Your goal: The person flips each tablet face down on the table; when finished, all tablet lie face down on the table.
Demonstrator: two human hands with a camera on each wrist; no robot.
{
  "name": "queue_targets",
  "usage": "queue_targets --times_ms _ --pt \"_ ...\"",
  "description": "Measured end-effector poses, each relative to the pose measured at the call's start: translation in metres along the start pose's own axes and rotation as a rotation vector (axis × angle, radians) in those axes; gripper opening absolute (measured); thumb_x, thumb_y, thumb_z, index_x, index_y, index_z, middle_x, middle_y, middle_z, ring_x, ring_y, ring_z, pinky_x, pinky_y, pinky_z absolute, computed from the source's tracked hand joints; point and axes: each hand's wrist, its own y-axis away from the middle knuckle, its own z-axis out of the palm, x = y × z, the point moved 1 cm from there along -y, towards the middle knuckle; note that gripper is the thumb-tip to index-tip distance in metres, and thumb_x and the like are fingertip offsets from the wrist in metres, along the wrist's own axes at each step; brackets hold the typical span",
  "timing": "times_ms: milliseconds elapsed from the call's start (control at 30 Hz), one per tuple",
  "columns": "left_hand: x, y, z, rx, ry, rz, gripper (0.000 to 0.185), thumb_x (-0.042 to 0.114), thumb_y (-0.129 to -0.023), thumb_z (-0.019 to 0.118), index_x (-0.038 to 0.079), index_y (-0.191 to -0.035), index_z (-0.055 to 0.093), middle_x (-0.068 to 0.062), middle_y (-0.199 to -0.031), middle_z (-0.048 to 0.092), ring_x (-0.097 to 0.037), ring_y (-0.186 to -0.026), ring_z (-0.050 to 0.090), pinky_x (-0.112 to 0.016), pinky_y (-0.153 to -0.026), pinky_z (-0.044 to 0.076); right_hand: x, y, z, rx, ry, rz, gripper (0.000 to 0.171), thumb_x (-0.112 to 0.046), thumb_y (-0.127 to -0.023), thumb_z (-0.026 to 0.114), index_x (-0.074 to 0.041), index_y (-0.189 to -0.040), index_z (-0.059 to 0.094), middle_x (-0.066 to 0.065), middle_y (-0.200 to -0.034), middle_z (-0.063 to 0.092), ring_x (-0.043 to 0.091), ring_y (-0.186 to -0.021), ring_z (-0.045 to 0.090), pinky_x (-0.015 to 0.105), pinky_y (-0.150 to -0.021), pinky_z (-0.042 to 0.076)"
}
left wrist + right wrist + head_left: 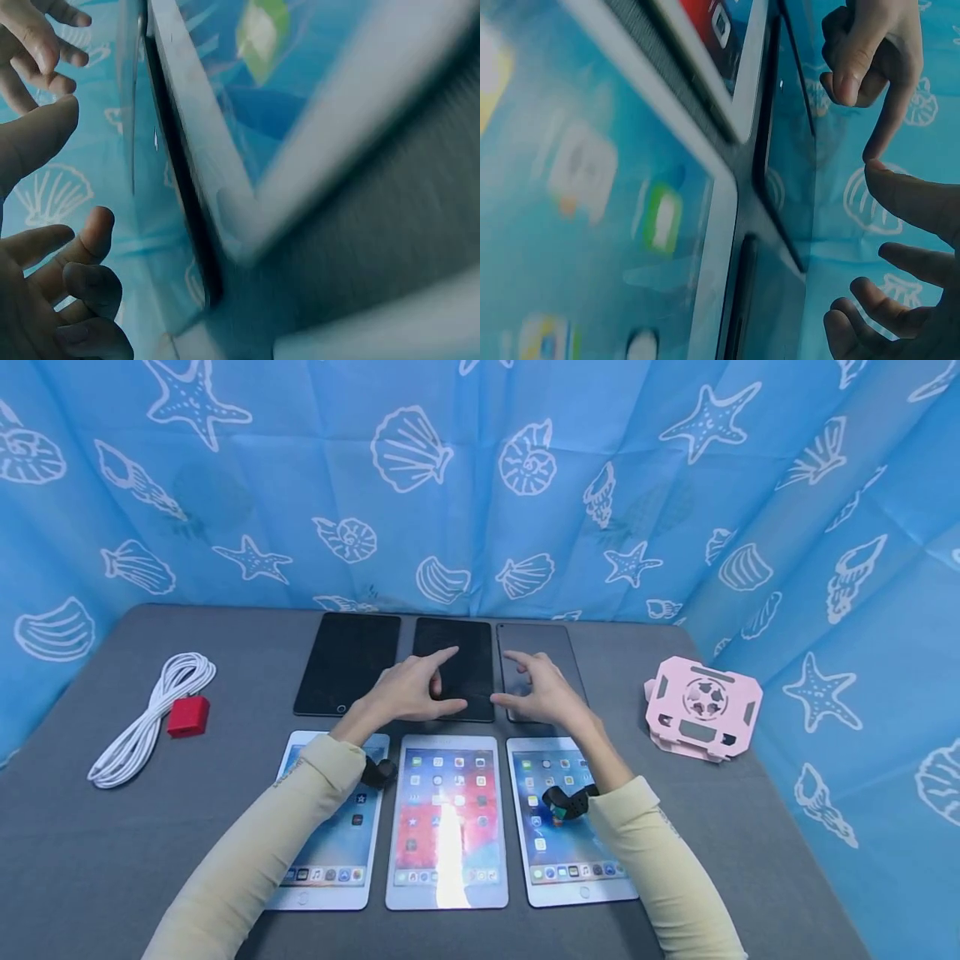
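Observation:
My left hand hovers over the middle black tablet in the back row, thumb and index finger spread apart, holding nothing. Over the grey tablet at the back right is my right hand, its thumb and index finger also apart and nothing between them. The two hands face each other across a gap. That grey tablet has a small dot in its upper left corner, and appears to lie face down. Another black tablet lies at the back left. In the left wrist view, the fingers of my left hand bend loosely.
Under my forearms lie three white tablets with lit screens: left, middle and right. A coiled white cable and a red block are at left. A pink openwork stand sits at right. Blue curtains border the table.

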Motion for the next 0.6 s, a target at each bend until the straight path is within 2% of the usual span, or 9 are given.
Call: queue_targets --times_ms 167,333,433,600 --pt "-0.014 0.01 -0.009 0.014 -0.068 -0.028 0.094 0.052 -0.087 0.076 0.013 -0.161 0.033 -0.005 -0.094 0.066 -0.015 -0.063 0.051 -0.027 -0.054 0.037 -0.009 -0.005 0.008 -0.011 -0.022 -0.017 0.078 -0.03 -0.093 0.076 -0.01 -0.158 0.037 0.025 -0.145 0.046 0.041 -0.132 0.05 0.056 -0.104 0.049" --pt "-0.034 0.016 -0.015 0.028 -0.085 -0.067 0.104 0.055 -0.081 0.081 0.009 -0.161 0.032 -0.007 -0.1 0.063 -0.017 -0.065 0.05 -0.027 -0.052 0.034 -0.013 -0.01 0.019 -0.024 -0.02 -0.031 0.079 -0.032 -0.093 0.076 -0.011 -0.158 0.037 0.024 -0.144 0.047 0.039 -0.131 0.051 0.056 -0.106 0.048" --pt "-0.045 0.021 -0.019 0.026 -0.108 -0.1 0.109 0.058 -0.078 0.082 0.007 -0.161 0.031 -0.009 -0.105 0.062 -0.021 -0.075 0.054 -0.029 -0.055 0.037 -0.015 -0.014 0.025 -0.039 -0.026 -0.035 0.079 -0.032 -0.093 0.076 -0.012 -0.159 0.037 0.024 -0.145 0.047 0.039 -0.132 0.051 0.055 -0.107 0.047" --pt "-0.057 0.025 -0.023 0.019 -0.149 -0.157 0.114 0.061 -0.076 0.083 0.006 -0.16 0.031 -0.019 -0.128 0.057 -0.029 -0.094 0.059 -0.032 -0.063 0.045 -0.014 -0.018 0.033 -0.057 -0.012 -0.01 0.082 -0.032 -0.093 0.077 -0.011 -0.16 0.035 0.026 -0.152 0.042 0.042 -0.14 0.045 0.057 -0.111 0.044"
